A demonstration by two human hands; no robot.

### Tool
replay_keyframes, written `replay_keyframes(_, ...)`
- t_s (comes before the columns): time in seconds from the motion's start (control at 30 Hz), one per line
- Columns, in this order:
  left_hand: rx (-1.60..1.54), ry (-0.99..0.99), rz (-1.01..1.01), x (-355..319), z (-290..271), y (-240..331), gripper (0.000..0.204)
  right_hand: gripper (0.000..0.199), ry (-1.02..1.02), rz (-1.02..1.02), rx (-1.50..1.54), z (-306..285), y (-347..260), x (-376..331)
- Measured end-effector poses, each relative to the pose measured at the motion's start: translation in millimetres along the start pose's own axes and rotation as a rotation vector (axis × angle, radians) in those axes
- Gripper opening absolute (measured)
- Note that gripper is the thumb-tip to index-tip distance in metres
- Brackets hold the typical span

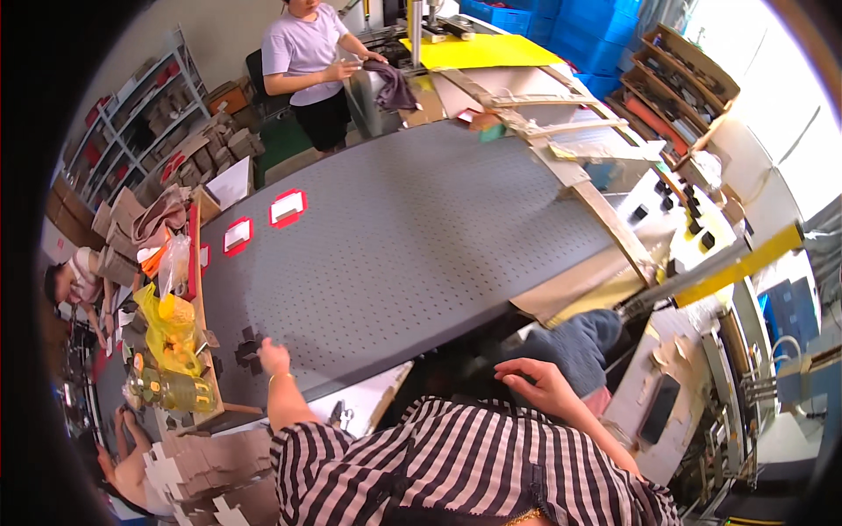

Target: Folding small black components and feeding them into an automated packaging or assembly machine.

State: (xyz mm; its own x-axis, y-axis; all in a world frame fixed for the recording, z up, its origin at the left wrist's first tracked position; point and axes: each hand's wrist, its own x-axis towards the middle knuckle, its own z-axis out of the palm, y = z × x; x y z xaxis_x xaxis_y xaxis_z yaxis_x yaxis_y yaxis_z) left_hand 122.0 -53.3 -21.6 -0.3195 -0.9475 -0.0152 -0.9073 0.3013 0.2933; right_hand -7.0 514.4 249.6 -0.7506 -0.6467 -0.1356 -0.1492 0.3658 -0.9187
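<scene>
My left hand [274, 358] reaches out over the near left end of a grey perforated belt table [395, 219]. Just left of its fingers lies a dark, flat, cross-shaped piece [249, 350]; whether they touch it I cannot tell. The fingers look bent and are too small to make out clearly. In front of my body, my right hand [537, 384] hangs open, fingers loosely curved and thumb apart, with nothing in it. A blue-grey cloth [579, 346] is close beyond it. Farther up the belt's left side lie two red-edged flat pieces with white panels [288, 208] [237, 235].
A wooden frame [596, 197] borders the belt's right end. On the left ledge stand a yellow bag [167, 337] and a bottle of yellowish liquid [180, 392]. A phone [660, 408] lies at right. A co-worker [307, 57] holds a dark cloth [392, 85]; others work at left.
</scene>
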Motion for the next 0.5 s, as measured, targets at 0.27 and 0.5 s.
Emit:
replay_keyframes(0.27, 0.211, -0.028, -0.016, 36.6, -38.8, -55.4, 0.034, 0.028, -0.271, -0.211, -0.229, 35.9, -22.7, 59.2)
replay_keyframes(0.5, 0.238, -0.141, 0.275, 50.6, 5.9, 3.3, 0.011, 0.029, -0.174, -0.158, -0.295, 16.6, -16.4, 24.1)
